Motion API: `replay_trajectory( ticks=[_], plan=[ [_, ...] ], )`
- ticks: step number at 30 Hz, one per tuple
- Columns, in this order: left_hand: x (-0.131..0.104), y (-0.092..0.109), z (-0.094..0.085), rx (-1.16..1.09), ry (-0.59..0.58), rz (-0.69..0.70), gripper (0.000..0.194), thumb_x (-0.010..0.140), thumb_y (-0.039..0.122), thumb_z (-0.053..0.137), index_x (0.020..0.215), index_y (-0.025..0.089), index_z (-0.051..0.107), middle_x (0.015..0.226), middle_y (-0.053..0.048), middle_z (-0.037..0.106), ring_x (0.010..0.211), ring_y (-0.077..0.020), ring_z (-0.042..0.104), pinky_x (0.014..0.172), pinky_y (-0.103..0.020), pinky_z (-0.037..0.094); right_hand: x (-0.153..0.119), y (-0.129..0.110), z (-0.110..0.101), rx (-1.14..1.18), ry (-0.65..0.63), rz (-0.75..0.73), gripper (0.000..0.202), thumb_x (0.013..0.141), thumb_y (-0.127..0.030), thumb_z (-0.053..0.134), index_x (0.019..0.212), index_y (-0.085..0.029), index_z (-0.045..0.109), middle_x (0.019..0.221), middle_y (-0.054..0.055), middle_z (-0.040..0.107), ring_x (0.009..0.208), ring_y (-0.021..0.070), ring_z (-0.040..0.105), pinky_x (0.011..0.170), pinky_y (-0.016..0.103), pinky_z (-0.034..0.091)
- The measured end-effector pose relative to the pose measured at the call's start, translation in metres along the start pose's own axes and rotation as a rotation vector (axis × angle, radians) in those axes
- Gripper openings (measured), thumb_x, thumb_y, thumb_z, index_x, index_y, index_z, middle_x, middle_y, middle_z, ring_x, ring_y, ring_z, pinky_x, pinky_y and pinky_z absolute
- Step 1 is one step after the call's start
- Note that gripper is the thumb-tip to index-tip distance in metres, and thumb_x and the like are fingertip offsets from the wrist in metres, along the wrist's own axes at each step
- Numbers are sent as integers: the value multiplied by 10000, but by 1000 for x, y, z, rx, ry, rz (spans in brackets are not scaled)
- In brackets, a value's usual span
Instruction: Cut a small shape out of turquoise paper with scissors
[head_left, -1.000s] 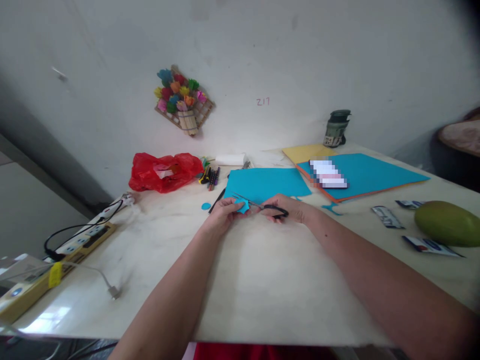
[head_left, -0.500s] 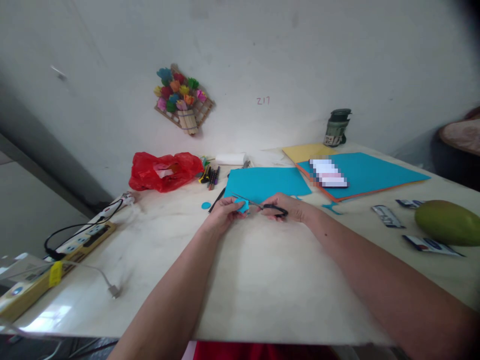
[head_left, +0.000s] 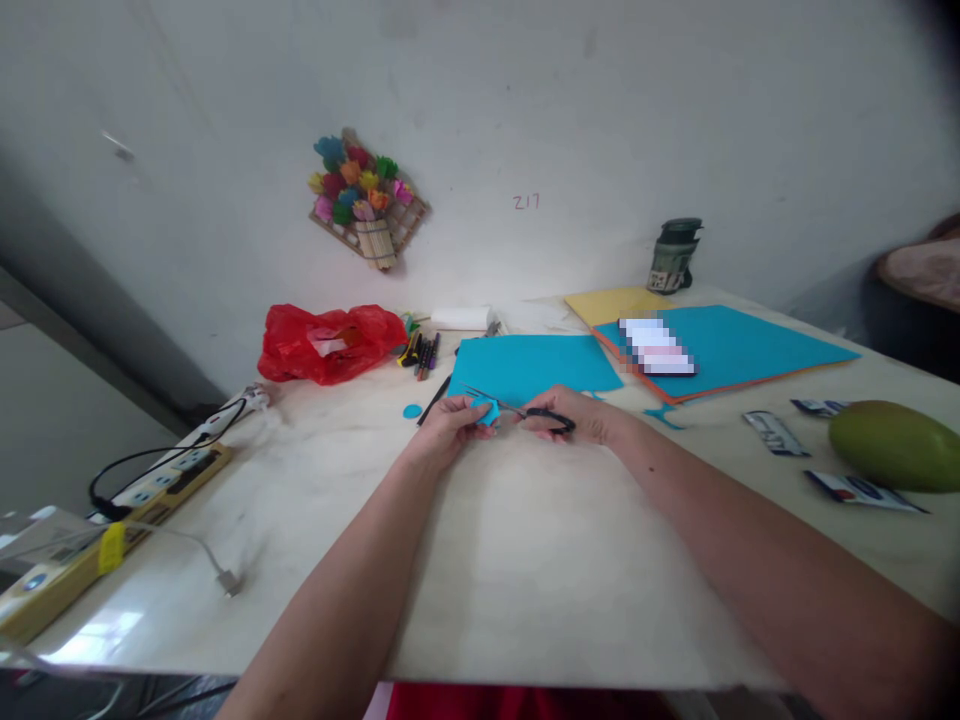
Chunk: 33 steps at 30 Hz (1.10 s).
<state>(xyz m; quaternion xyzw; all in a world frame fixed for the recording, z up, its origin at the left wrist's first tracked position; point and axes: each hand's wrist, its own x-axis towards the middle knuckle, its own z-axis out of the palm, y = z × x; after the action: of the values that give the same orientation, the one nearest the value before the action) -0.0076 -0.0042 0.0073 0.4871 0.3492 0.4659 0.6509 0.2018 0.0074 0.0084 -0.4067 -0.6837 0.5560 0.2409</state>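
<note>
Over by the wall (head_left: 480,110), I see a crumpled red bag (head_left: 300,352) slumped on the table (head_left: 517,570), with something pale and a bit of orange showing among its folds; what they are I can't tell. A dark green bottle (head_left: 673,262) stands upright at the back right, its lid on, its contents hidden from me.

The blue piece (head_left: 490,412) is small, with an uneven edge, and sits up in the left hand (head_left: 448,428), whose fingers are closed in a pinch on it. The right hand (head_left: 564,408) is curled round the black handles of the scissors (head_left: 551,422), and their blades reach over the piece, slightly parted.

Just beyond the hands lies a blue sheet (head_left: 532,362), with a blue disc (head_left: 412,411) to its left and thin scraps (head_left: 664,416) to its right. Further right, blue card (head_left: 757,345) rests on orange, a phone (head_left: 658,350) on top, with yellow card (head_left: 611,302) behind. Small packets (head_left: 776,433) lie around a green fruit (head_left: 892,447) at the right. Pens (head_left: 427,356) lie together beside the red bag. On the left edge, a power strip (head_left: 154,508) has cables about it. On the wall hang colourful flowers (head_left: 367,190) on a lattice, left of a handwritten number.
</note>
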Motion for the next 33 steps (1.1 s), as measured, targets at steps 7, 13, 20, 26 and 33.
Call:
replay_trajectory(
  ticks=[7, 13, 20, 26, 33],
  plan=[
    [-1, 1, -1, 27, -53, -3, 233, 617, 287, 737, 662, 111, 591, 646, -50, 645, 512, -125, 592, 535, -251, 470, -3, -5, 1, 26, -12, -22, 273, 639, -384, 655, 673, -115, 617, 459, -39, 495, 348, 28, 379, 332, 163, 266],
    [-1, 1, -2, 19, -45, -12, 240, 621, 291, 732, 697, 106, 600, 683, -76, 663, 577, -176, 635, 551, -277, 496, -3, -5, 2, 45, -7, 5, 226, 617, -341, 656, 638, -121, 606, 446, -41, 494, 336, 26, 372, 320, 160, 251],
    [-1, 0, 0, -19, -6, -3, 219, 596, 263, 746, 651, 97, 615, 651, -59, 648, 615, -180, 636, 606, -296, 509, -4, -7, 4, 28, -4, 7, 244, 621, -361, 644, 638, -122, 597, 453, -34, 499, 336, 27, 383, 324, 158, 258],
    [-2, 1, 0, -48, -41, 19, 201, 610, 247, 735, 660, 96, 613, 674, -70, 661, 623, -170, 633, 605, -281, 508, -3, -6, 5, 56, 1, 19, 230, 624, -352, 634, 629, -127, 589, 442, -41, 487, 326, 25, 360, 318, 166, 236],
    [0, -2, -2, -66, -37, 11, 189, 624, 249, 726, 655, 107, 605, 687, -72, 662, 643, -171, 633, 627, -289, 509, 2, -2, 3, 88, -27, 16, 260, 634, -385, 632, 604, -131, 583, 426, -41, 478, 318, 34, 349, 319, 188, 242]
  ],
)
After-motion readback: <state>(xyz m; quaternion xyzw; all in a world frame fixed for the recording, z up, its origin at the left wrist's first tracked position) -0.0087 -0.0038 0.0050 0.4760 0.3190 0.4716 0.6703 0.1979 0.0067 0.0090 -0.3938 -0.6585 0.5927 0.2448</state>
